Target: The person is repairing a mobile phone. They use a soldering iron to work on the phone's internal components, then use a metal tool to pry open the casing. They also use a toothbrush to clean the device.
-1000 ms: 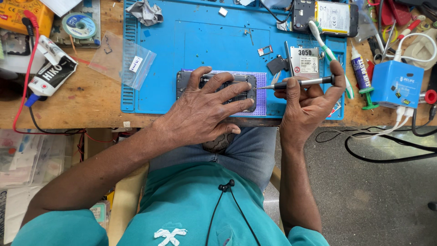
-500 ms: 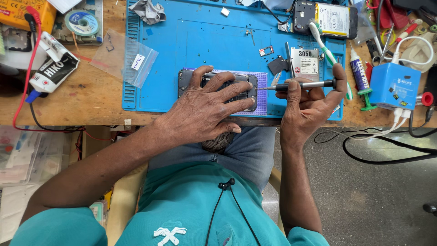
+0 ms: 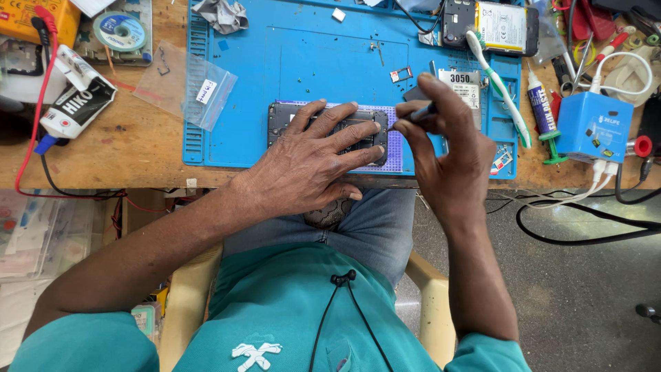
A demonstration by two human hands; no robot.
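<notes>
The opened phone (image 3: 329,131) lies on the blue mat (image 3: 310,55), near the mat's front edge; the left hand (image 3: 306,162) rests on it, fingers spread flat; the right hand (image 3: 451,155) pinches a thin dark tool (image 3: 413,117), tip at the phone's right end; a white toothbrush (image 3: 497,79) lies beyond; the wooden worktop (image 3: 124,148) carries all.

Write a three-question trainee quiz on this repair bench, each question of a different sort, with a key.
1. True or false: the left hand presses on the opened phone.
2. Which tool does the right hand hold? A a thin screwdriver; B the toothbrush; C a hammer.
3. Fill in: the phone lies on a ___ work mat.

Key: 1 true; 2 A; 3 blue.
</notes>
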